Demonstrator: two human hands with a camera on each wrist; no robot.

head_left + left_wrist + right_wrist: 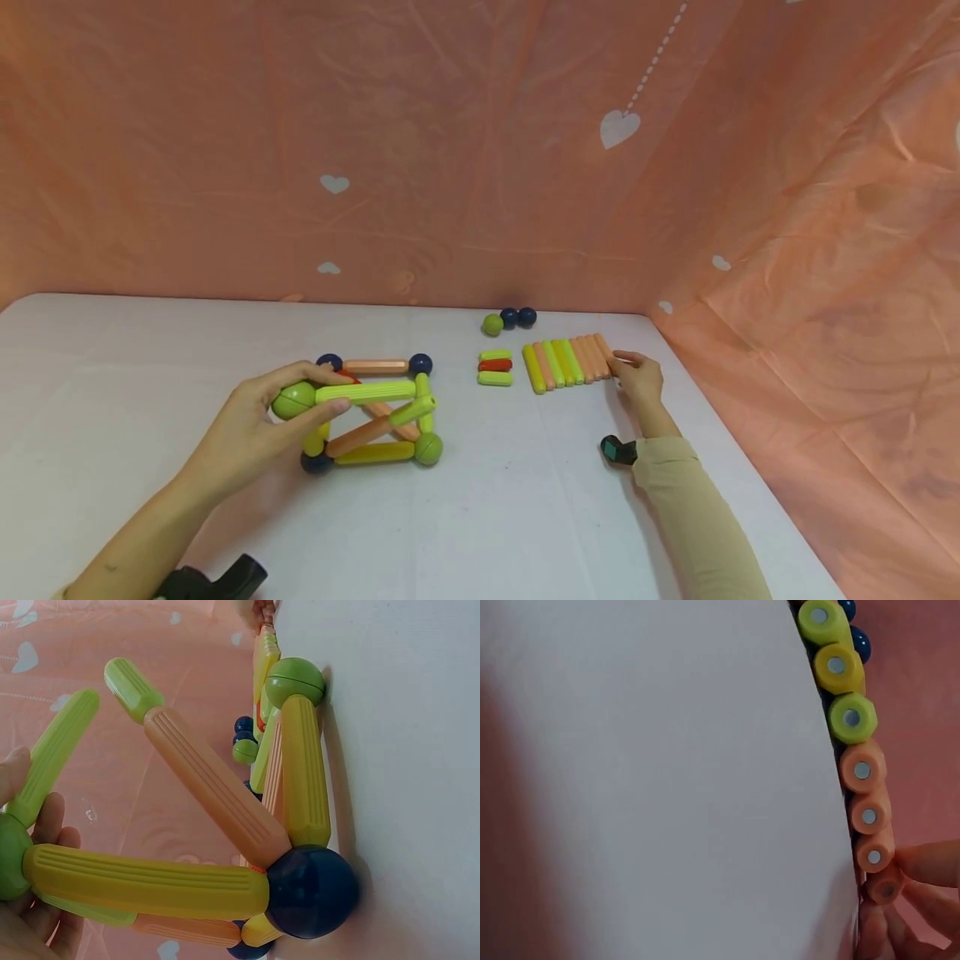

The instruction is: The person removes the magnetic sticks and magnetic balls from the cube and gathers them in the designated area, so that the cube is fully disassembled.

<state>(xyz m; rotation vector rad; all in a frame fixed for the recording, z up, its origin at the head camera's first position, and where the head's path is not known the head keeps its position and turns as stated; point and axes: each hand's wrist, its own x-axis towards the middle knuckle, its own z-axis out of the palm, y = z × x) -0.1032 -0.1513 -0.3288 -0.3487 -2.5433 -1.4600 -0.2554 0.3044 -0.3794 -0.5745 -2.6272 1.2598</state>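
My left hand [255, 425] holds a green ball [293, 401] at the top corner of a magnetic stick-and-ball structure, its fingers along a light green stick [367, 392]. In the left wrist view, a curved yellow stick [146, 881] joins that ball to a dark blue ball [313, 892] at the base. From the blue ball a slanting orange stick [214, 784] rises, tipped by a short light green stick [133, 688] with a free end. My right hand [640, 385] pinches the rightmost orange stick [886, 888] of a side-by-side row, thumb and fingers around its end.
The row's other sticks [558, 364] are yellow, light green and orange. Left of them lie short sticks [495, 365], two light green and one red. Behind sit a green ball [492, 324] and two dark blue balls [518, 317]. An orange cloth [480, 167] hangs behind the white table [517, 508].
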